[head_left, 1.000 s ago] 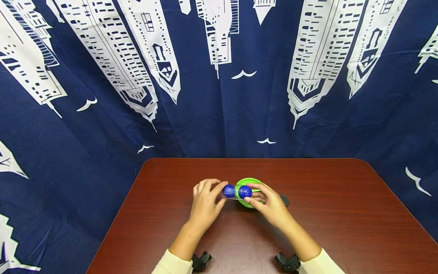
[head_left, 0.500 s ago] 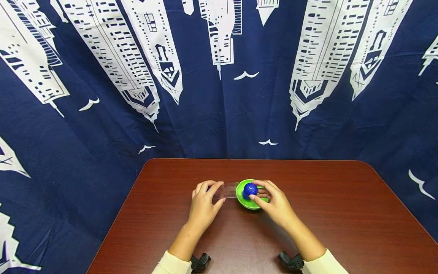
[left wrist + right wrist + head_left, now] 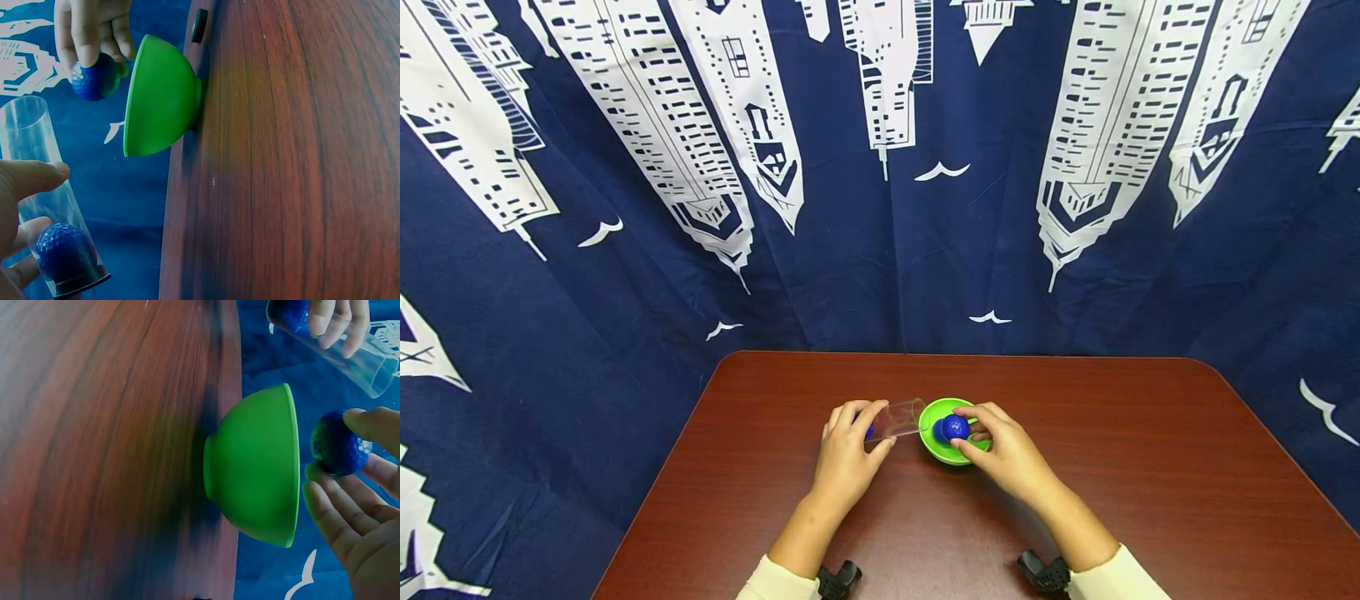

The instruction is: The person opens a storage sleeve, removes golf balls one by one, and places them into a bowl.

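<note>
My left hand (image 3: 844, 446) grips a clear plastic tube (image 3: 898, 419), tilted with its mouth toward the green bowl (image 3: 164, 100). Inside the tube, at its black-capped lower end, sits a blue dimpled golf ball (image 3: 65, 253). Between thumb and fingers my right hand (image 3: 1006, 447) pinches another blue golf ball (image 3: 340, 444), held just above the bowl's rim. In the head view, a further blue rounded shape (image 3: 938, 431) shows in the bowl, partly covered by the held ball.
A small black disc (image 3: 200, 25) lies on the brown table (image 3: 1150, 467) beyond the bowl. Black devices (image 3: 840, 579) are strapped at the wrists. A navy curtain (image 3: 850, 250) with white buildings hangs behind the table's far edge.
The right hand has drawn a golf ball out of the tube's mouth, moving right and slightly down over the bowl. The other ball has slid to the tube's left end; the tube now tilts.
</note>
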### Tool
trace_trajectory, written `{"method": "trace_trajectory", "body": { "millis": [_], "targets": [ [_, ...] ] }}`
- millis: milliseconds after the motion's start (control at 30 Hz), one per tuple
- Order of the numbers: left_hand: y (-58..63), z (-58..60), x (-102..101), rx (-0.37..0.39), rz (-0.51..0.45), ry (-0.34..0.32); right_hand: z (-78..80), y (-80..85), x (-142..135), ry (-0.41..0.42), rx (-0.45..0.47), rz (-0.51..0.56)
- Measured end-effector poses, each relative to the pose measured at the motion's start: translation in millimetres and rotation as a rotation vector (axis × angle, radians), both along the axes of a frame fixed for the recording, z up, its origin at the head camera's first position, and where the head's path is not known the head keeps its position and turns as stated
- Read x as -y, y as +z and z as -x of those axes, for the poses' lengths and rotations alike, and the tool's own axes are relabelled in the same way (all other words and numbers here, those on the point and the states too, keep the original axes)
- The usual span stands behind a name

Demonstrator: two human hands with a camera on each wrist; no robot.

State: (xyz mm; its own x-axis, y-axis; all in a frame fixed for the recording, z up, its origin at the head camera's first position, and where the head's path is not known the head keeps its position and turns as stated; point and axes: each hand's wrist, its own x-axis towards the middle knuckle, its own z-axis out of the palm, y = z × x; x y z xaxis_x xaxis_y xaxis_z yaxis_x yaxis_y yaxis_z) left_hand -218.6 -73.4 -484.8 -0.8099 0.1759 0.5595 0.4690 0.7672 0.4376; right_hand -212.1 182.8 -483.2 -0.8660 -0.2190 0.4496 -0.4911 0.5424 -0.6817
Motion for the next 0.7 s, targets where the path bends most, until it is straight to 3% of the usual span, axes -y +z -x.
{"method": "trace_trajectory", "body": {
  "millis": [333, 700],
  "targets": [
    [-1.1, -1.0, 0, 0.002, -0.003, -0.002, 1.9, 3.0, -3, 0.024, 0.012, -0.302],
    [0.2, -0.4, 0, -0.007, -0.006, -0.001, 11.5, 12.1, -4, 0.103, 0.037, -0.41]
  ]
}}
